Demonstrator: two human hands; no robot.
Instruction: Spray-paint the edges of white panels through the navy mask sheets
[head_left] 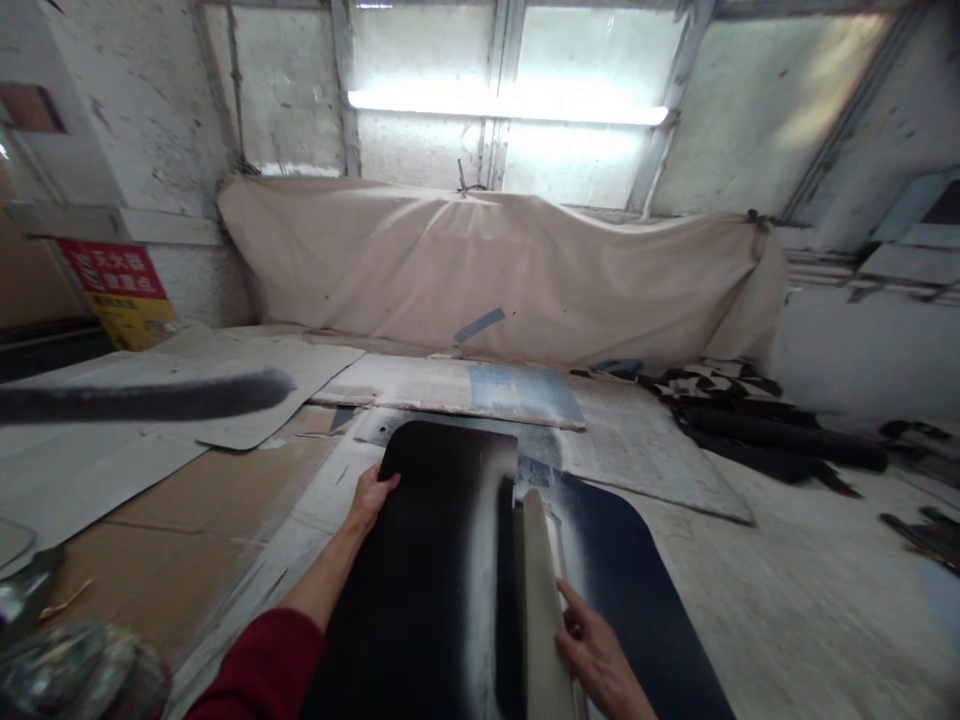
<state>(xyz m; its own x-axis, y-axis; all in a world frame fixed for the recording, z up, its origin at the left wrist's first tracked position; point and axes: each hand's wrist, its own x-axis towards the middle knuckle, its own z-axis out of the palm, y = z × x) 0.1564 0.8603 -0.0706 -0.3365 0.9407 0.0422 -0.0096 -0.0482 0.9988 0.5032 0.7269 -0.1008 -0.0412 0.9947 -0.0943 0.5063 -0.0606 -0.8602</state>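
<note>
A large black sheet (427, 560) with rounded corners lies in front of me, a whitish sprayed band along its right side. My left hand (375, 495) grips its left edge near the far corner, thumb on top and the other fingers partly hidden beneath. To its right a long, narrow beige piece (541, 610) stands up at a tilt. My right hand (596, 640) is closed on the right edge of this piece, with the index finger stretched along it. Beyond that lies a dark blue sheet (637, 570) with a rounded corner and pale overspray.
Pale sheets (135, 440) with a dark sprayed streak lie at left, over brown cardboard (195, 510). Dark strips and rolls (780, 430) are heaped at right. Behind the bench hangs a beige cloth (510, 270). A bundle in clear plastic (82, 670) sits at lower left.
</note>
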